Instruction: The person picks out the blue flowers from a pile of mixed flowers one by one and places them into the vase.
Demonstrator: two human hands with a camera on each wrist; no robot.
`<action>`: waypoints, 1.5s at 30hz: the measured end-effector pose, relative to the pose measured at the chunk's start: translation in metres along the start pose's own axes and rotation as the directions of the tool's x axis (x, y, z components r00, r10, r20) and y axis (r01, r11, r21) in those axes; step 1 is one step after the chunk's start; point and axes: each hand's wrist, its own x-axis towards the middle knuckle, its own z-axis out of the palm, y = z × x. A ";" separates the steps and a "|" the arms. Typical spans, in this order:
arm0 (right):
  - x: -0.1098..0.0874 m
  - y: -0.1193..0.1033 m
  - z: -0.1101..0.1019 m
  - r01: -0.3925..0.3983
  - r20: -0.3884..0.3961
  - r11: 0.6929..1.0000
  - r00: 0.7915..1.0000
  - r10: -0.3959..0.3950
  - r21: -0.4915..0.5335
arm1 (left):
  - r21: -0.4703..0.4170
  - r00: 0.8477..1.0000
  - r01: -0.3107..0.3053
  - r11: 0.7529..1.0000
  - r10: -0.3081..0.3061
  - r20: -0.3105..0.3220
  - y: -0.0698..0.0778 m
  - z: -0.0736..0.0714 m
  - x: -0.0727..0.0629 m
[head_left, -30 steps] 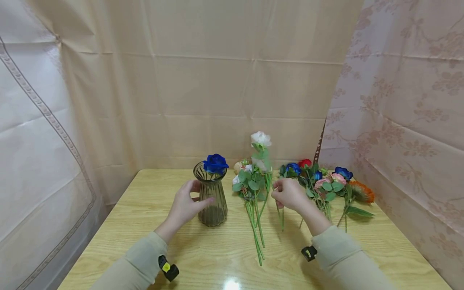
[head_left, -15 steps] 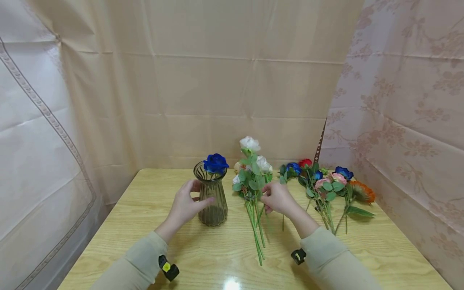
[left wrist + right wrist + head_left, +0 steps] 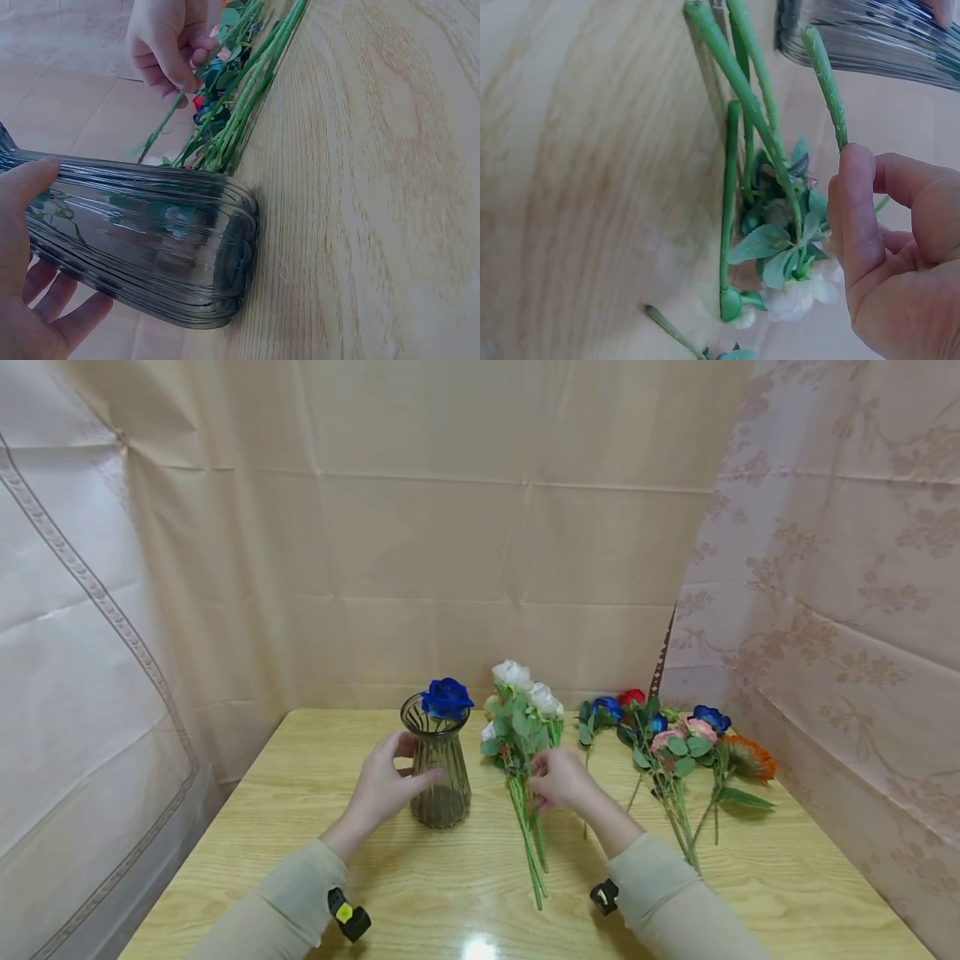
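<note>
My left hand holds the ribbed dark glass vase, thumb and fingers around its sides, as the left wrist view also shows. The vase stands upright, with a blue rose at its mouth. To its right, my right hand pinches the green stem of a white flower between thumb and fingers. The stem's cut end sticks out past the fingertips in the right wrist view. Behind and below it lies a bunch of white flowers, their long stems pointing toward me.
On the table's right side lie more flowers: blue, red, pink and orange, with leafy stems. A beige curtain hangs behind the wooden table, and a patterned cloth hangs at the right.
My right hand has moved left with the white flower, from beside the bunch to over its stems, and the bloom has come lower. The left hand and vase have stayed in place.
</note>
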 end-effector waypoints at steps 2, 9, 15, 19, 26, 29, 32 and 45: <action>0.001 0.002 0.002 -0.008 0.012 1.000 1.000 0.008 -0.001 | 0.004 1.000 -0.005 1.000 0.005 0.000 -0.001 0.000 0.000; 0.004 0.007 0.009 -0.014 0.051 1.000 0.999 0.013 0.017 | -0.004 1.000 -0.004 1.000 0.004 -0.003 0.000 0.000 -0.001; 0.004 0.011 0.014 -0.029 0.069 1.000 0.997 0.029 -0.008 | -0.001 1.000 -0.001 1.000 0.001 0.000 0.001 0.000 -0.001; 0.005 0.013 0.016 -0.030 0.069 0.999 0.997 0.031 -0.024 | 0.010 1.000 0.002 1.000 -0.001 -0.003 0.000 0.000 -0.001; 0.005 0.013 0.017 -0.039 0.069 0.999 0.997 0.041 -0.035 | 0.009 1.000 -0.004 1.000 0.004 -0.003 0.000 0.001 -0.001; 0.005 0.012 0.017 -0.038 0.070 0.998 0.997 0.041 -0.042 | 0.006 1.000 0.000 1.000 0.000 -0.004 0.000 0.000 -0.001; 0.004 0.010 0.015 -0.036 0.072 0.998 0.997 0.039 -0.043 | 0.008 1.000 0.003 1.000 -0.003 0.000 0.000 0.000 0.000; -0.003 -0.013 -0.003 0.060 0.057 0.989 0.997 -0.052 -0.135 | 0.011 1.000 0.004 1.000 -0.004 0.010 -0.001 0.000 0.000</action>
